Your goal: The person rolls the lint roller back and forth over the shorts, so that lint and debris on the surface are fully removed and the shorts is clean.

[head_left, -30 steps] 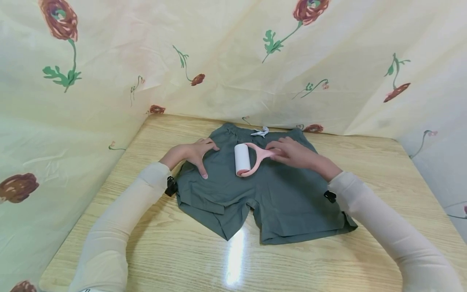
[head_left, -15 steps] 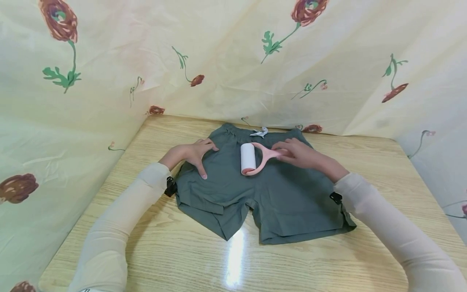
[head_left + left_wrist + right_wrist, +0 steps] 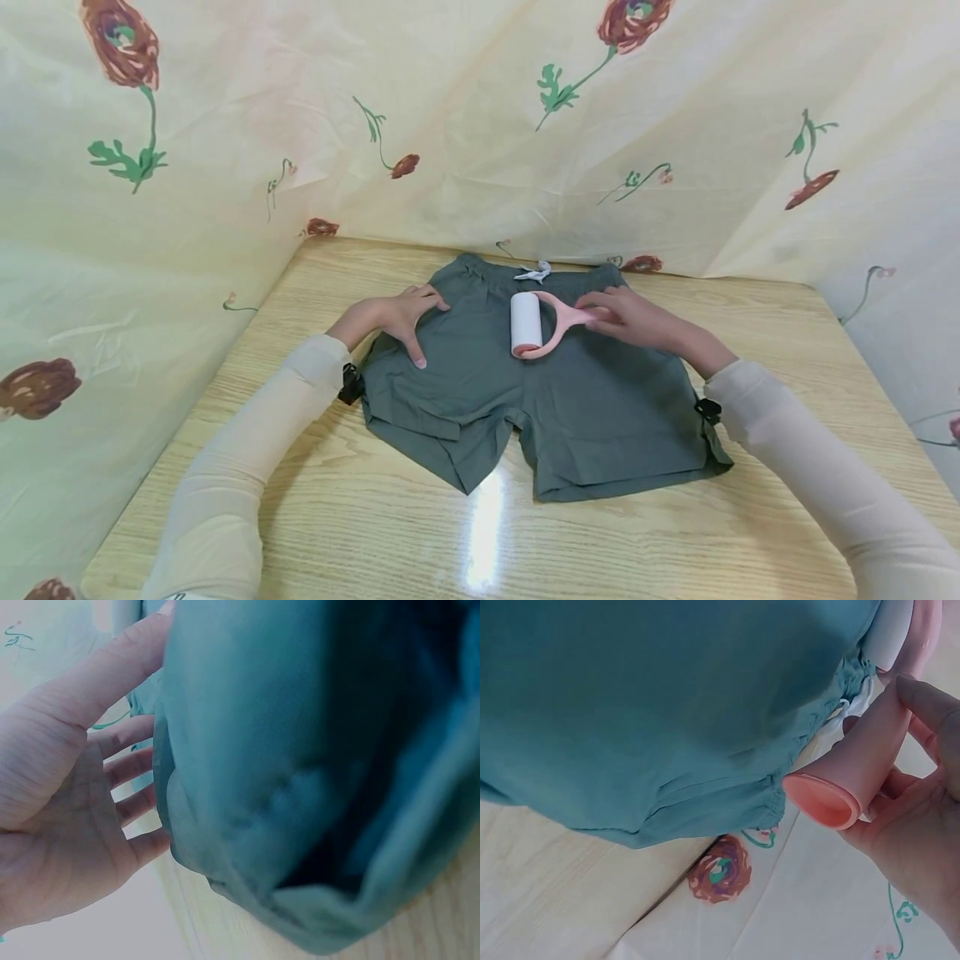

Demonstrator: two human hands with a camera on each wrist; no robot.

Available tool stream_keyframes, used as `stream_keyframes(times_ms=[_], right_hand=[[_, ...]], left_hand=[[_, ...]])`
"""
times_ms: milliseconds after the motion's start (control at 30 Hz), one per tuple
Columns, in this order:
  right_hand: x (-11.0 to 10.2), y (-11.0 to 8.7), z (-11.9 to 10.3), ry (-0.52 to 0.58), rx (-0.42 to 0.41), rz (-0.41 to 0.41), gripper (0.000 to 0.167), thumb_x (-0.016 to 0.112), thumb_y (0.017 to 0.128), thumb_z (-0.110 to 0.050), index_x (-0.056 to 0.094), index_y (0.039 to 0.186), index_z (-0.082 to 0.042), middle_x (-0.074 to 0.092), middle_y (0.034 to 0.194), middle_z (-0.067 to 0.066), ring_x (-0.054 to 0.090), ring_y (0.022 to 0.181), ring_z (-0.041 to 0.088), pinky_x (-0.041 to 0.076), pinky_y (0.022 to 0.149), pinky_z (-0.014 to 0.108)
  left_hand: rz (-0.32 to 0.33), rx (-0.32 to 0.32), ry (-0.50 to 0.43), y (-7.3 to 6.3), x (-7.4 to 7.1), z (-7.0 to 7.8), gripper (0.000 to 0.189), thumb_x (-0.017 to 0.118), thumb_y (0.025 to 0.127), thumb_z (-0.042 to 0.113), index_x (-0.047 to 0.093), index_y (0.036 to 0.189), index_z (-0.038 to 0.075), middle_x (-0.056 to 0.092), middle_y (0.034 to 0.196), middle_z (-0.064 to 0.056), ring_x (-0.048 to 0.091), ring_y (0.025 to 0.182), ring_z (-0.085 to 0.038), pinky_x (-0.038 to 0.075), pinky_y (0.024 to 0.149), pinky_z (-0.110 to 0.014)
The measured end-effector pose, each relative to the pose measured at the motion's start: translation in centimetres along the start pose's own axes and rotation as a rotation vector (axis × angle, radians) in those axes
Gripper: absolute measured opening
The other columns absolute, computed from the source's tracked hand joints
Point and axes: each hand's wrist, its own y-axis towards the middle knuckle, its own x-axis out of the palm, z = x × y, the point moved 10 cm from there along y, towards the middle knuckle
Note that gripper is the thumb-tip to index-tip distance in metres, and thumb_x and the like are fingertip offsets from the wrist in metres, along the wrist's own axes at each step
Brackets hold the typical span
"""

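Dark green shorts [image 3: 600, 417] lie spread on the table, waistband toward the back, a white drawstring [image 3: 534, 272] at its middle. My right hand [image 3: 626, 317] grips the pink handle of a lint roller [image 3: 527, 323]; its white roll stands over the upper middle of the shorts. In the right wrist view, the fingers curl round the hollow-ended handle [image 3: 855, 769]. My left hand [image 3: 401, 318] rests on the left side of the shorts, thumb and fingers spread. The left wrist view shows its straight fingers at the edge of the cloth [image 3: 247, 750].
The wooden table [image 3: 360, 533] carries the shorts. A cream floral cloth [image 3: 465, 100] hangs along the back and sides. The left leg's hem [image 3: 420, 425] is folded and creased. Both forearms wear pale sleeves, with a black strap piece [image 3: 350, 383] at the left wrist.
My right hand has moved the lint roller to the right across the upper part of the shorts. My left hand and the shorts stay in place.
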Motion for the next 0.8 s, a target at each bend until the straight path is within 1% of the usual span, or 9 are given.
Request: stream_keyframes(times_ms=[200,500,633,800], right_hand=[[-0.4,-0.7,0.4,0.008,0.011,0.017,0.035,0.064,0.102,-0.020,0.063,0.135,-0.008,0.066,0.110,0.012,0.052,0.094,0.025,0.044,0.085,0.045],[-0.9,-1.8,1.3,0.029,0.000,0.048,0.034,0.065,0.101,-0.016,0.063,0.133,-0.004,0.066,0.102,0.010,0.052,0.088,0.022,0.045,0.080,0.042],[-0.8,-2.3,1.8,0.043,-0.014,0.059,0.033,0.065,0.101,-0.013,0.063,0.132,-0.002,0.066,0.101,0.010,0.053,0.085,0.021,0.047,0.079,0.040],[-0.8,-2.8,2.5,0.054,-0.009,0.061,0.033,0.065,0.100,-0.011,0.062,0.132,-0.002,0.066,0.101,0.010,0.053,0.084,0.020,0.048,0.079,0.039]], left_hand=[[0.003,0.002,-0.005,0.0,0.0,0.0,0.106,0.092,0.075,0.037,0.031,0.158,0.010,0.022,0.159,-0.014,0.016,0.151,-0.037,0.025,0.124,-0.054],[0.002,0.005,-0.016,-0.2,-0.1,0.0,0.107,0.093,0.075,0.038,0.032,0.158,0.010,0.022,0.159,-0.014,0.017,0.150,-0.037,0.024,0.123,-0.055],[0.009,0.016,-0.013,-0.1,-0.1,-0.1,0.107,0.093,0.074,0.038,0.032,0.157,0.009,0.023,0.158,-0.014,0.018,0.150,-0.037,0.024,0.123,-0.055],[0.013,0.020,-0.018,0.0,-0.2,0.0,0.107,0.093,0.074,0.038,0.032,0.157,0.009,0.023,0.158,-0.015,0.018,0.150,-0.038,0.024,0.124,-0.055]])
